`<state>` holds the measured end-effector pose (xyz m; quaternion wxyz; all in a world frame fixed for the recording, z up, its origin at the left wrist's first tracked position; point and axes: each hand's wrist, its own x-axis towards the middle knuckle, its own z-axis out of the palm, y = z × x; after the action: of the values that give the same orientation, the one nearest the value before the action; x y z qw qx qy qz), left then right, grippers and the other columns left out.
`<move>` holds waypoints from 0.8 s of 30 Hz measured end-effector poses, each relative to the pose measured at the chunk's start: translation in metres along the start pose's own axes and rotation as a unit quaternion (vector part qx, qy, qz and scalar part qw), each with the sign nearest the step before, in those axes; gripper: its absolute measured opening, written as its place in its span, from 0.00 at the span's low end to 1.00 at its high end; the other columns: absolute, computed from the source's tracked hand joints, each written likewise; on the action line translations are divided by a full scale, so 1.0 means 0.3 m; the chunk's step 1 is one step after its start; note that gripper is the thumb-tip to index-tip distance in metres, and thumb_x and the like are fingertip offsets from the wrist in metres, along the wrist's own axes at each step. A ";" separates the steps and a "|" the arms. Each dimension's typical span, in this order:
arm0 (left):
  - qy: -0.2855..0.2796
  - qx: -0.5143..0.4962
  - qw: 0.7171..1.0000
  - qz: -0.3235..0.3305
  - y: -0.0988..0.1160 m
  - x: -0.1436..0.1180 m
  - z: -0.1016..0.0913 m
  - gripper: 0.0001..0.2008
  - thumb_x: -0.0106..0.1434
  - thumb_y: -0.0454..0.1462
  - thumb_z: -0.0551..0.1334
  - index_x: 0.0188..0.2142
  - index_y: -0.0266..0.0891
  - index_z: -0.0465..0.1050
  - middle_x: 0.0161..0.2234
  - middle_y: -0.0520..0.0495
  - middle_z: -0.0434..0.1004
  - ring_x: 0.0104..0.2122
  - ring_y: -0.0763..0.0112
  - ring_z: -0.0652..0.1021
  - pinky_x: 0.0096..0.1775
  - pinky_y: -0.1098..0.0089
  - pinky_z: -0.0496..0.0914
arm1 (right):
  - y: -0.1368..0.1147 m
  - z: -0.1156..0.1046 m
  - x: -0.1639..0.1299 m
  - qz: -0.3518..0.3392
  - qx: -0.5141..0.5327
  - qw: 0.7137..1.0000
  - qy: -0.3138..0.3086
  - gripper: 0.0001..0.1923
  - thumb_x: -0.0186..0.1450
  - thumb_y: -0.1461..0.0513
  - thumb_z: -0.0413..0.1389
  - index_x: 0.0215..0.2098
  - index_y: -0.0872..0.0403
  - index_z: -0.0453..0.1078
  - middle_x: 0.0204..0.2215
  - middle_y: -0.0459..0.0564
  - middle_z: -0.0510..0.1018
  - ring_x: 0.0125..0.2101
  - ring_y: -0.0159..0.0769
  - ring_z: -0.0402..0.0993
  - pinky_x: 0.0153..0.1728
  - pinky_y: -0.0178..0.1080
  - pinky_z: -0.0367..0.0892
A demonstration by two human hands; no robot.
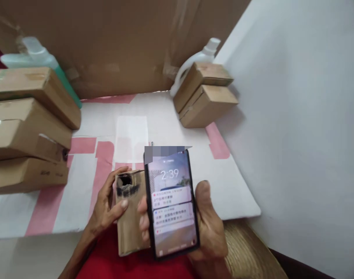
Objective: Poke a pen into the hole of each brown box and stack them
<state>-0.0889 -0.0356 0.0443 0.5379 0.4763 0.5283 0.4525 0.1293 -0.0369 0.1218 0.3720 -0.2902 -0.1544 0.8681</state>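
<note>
- Lower centre: our right hand (210, 228) curls round a phone (173, 209), screen facing us, long axis near-vertical, top edge pixelated.
- Our left hand (106, 209) clasps a cardboard box (130, 226), similarly aligned, partly hidden by the phone.

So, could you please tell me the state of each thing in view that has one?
Smartphone: screen lit, reading 2:39, in right hand.
Small cardboard box: holed near one end, in left hand.
Left boxes: stacked, seemingly closed.
Right boxes: stacked, seemingly closed.
Green bottle: capped.
White bottle: capped.
</note>
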 end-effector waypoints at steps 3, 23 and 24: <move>0.002 0.007 1.000 0.005 0.002 0.000 0.008 0.38 0.59 0.52 0.69 0.65 0.44 0.68 0.62 0.40 0.74 0.61 0.44 0.75 0.59 0.55 0.72 | -0.073 -0.087 0.035 -0.134 -0.037 0.987 0.078 0.48 0.63 0.26 0.45 0.52 0.55 0.77 0.44 0.60 0.85 0.41 0.47 0.83 0.44 0.47 0.78; 0.053 -0.059 0.995 0.058 -0.153 0.036 0.011 0.40 0.67 0.63 0.57 0.67 0.42 0.66 0.68 0.36 0.67 0.69 0.48 0.66 0.68 0.51 0.60 | -0.019 -0.653 0.272 -0.155 -0.575 0.632 0.497 0.26 0.63 0.49 0.53 0.48 0.61 0.75 0.45 0.67 0.77 0.48 0.57 0.71 0.55 0.53 0.64; 0.059 -0.047 0.995 0.063 -0.178 0.047 0.005 0.38 0.69 0.62 0.55 0.68 0.42 0.66 0.68 0.37 0.67 0.70 0.50 0.65 0.69 0.51 0.58 | -0.018 -0.647 0.270 -0.146 -0.593 0.619 0.495 0.28 0.64 0.50 0.52 0.51 0.64 0.75 0.48 0.70 0.76 0.50 0.59 0.71 0.56 0.55 0.63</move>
<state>-0.0878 -0.0290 -0.0105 0.4979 0.4549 0.5063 0.5375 0.2076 0.0364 -0.0591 0.2609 -0.8072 -0.4681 0.2477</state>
